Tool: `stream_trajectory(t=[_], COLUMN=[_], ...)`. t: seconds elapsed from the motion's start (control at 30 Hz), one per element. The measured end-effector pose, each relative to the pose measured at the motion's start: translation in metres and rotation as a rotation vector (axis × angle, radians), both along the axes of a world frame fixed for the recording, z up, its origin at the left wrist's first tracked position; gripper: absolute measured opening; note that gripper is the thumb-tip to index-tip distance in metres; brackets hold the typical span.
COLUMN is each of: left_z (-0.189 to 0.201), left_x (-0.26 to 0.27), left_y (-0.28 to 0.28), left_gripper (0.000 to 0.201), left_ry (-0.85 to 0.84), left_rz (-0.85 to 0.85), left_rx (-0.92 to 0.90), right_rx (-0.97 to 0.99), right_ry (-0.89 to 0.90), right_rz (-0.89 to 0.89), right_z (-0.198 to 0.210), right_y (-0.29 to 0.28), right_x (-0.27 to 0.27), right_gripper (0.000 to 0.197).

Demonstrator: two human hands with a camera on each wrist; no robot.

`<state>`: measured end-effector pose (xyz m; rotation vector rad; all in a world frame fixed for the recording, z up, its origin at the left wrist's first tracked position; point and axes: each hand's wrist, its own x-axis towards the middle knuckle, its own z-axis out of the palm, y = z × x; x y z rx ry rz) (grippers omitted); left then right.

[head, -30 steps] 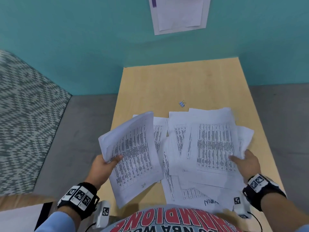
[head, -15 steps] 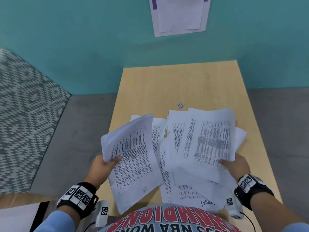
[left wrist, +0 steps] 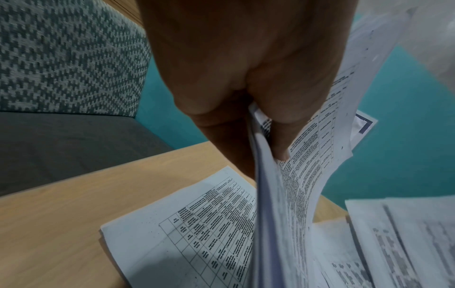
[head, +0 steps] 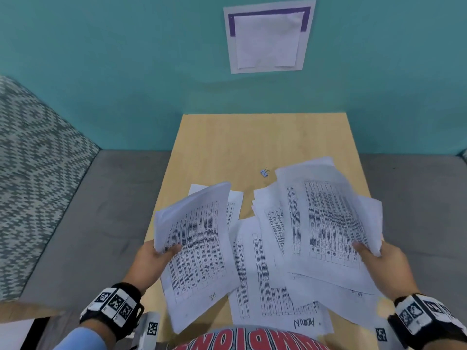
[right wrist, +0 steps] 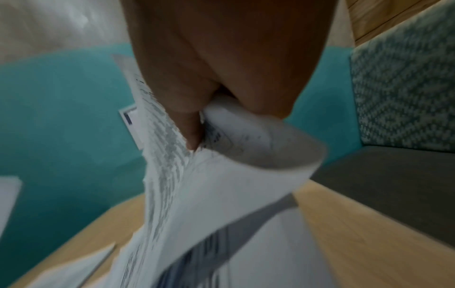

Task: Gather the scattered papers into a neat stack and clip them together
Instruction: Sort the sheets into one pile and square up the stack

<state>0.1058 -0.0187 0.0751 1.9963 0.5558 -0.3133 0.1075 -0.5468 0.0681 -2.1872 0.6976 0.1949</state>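
Observation:
Printed white papers cover the near half of a light wooden table point(head: 252, 142). My left hand point(head: 161, 251) pinches a bundle of sheets point(head: 197, 248) by its left edge and holds it above the table; the left wrist view shows thumb and fingers clamped on that bundle point(left wrist: 278, 194). My right hand point(head: 371, 253) grips a second, looser bundle point(head: 326, 223) at its right edge, lifted and fanned; the right wrist view shows these sheets point(right wrist: 221, 175) curling round the fingers. More loose sheets point(head: 262, 281) lie flat between the hands, one sheet point(head: 233, 205) further left. A small blue binder clip point(head: 264, 172) lies beyond the papers.
The table's far half is bare wood, ending at a teal wall that has a paper notice point(head: 267, 36) on it. Grey bench seats point(head: 88, 210) flank the table on both sides, with a patterned cushion back point(head: 32, 160) at the left.
My right hand has raised its bundle off the table and tilted it up. The left hand keeps its bundle in about the same place. The head view has tipped upward.

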Motion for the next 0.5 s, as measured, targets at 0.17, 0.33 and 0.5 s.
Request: stream_trajectory(t=[0.17, 0.33, 0.5], left_z=[0.0, 0.001, 0.005], left_x=[-0.002, -0.005, -0.006], left_y=[0.001, -0.001, -0.005], left_gripper=[0.016, 0.017, 0.017], left_ry=[0.0, -0.001, 0.002], left_rz=[0.006, 0.01, 0.015], left_rx=[0.005, 0.026, 0.018], right_rx=[0.161, 0.155, 0.103], right_ry=[-0.104, -0.081, -0.17], right_rz=[-0.185, -0.193, -0.244], right_z=[0.018, 0.027, 0.041], right_y=[-0.02, -0.028, -0.036], right_x=[0.0, 0.004, 0.005], right_gripper=[0.043, 0.046, 0.049])
